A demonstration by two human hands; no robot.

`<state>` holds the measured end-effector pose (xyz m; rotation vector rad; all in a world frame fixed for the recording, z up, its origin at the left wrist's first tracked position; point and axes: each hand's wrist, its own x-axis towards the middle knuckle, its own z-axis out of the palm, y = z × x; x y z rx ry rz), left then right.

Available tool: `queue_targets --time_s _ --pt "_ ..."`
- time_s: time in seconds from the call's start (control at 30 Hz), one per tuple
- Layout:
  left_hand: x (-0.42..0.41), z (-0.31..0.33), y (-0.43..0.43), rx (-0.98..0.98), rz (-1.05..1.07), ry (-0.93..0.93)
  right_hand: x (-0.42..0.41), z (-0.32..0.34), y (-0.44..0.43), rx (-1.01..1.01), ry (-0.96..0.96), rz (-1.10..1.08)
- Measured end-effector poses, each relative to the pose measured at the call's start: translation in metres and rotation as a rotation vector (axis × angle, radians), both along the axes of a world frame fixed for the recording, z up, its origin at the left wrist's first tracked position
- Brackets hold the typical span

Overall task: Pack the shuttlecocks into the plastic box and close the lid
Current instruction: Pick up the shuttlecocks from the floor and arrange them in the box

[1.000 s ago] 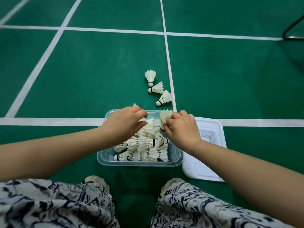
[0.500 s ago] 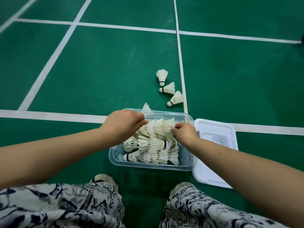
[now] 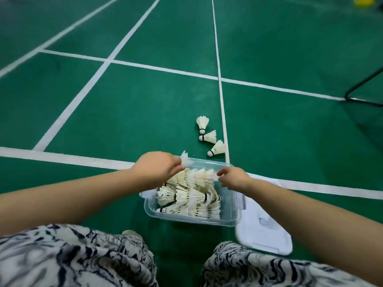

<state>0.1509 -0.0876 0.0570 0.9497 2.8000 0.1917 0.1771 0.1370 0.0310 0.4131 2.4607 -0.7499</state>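
Note:
A clear plastic box (image 3: 192,220) sits on the green floor in front of my knees, holding several white feather shuttlecocks (image 3: 190,198) lying in rows. My left hand (image 3: 159,168) reaches over the box's far left corner, fingers curled down round the top row of shuttlecocks (image 3: 194,177). My right hand (image 3: 233,178) is over the far right side, thumb and finger pinching that row's feather end. Three loose shuttlecocks (image 3: 209,136) lie on the floor beyond the box, and another (image 3: 185,157) pokes up just behind its far rim. The white lid (image 3: 263,230) lies flat to the box's right.
White court lines cross the green floor (image 3: 145,112). A black metal frame (image 3: 364,98) stands at the far right, and a yellow object (image 3: 364,1) is at the top right corner. My patterned trouser knees (image 3: 72,255) and a shoe tip (image 3: 132,235) fill the bottom.
The view tilted up and shifted left. My right hand rose from pressing low in the box to the feather end of the top row. My left hand stayed at the far left corner.

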Motion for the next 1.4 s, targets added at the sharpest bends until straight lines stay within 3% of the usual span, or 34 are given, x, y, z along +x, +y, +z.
queue_targets --time_s 0.27,0.63,0.8,1.0,1.2,1.4 --pt "0.009 0.058 0.010 -0.165 -0.104 0.106 0.024 0.096 -0.025 0.284 0.159 0.359" --pt "-0.007 0.095 0.011 -0.236 -0.081 0.180 0.017 0.132 -0.014 0.412 0.239 0.458" --pt "-0.064 0.068 0.037 -0.202 -0.026 0.099 -0.033 0.100 0.005 0.385 0.202 0.476" --pt "-0.143 -0.009 0.069 -0.244 0.017 -0.089 -0.114 0.019 0.035 0.315 0.090 0.472" --pt "-0.175 -0.113 0.074 -0.416 -0.031 -0.363 -0.164 -0.079 0.066 0.170 0.007 0.255" --pt "-0.179 -0.160 0.057 -0.439 -0.046 -0.326 -0.175 -0.137 0.075 0.216 0.163 0.099"
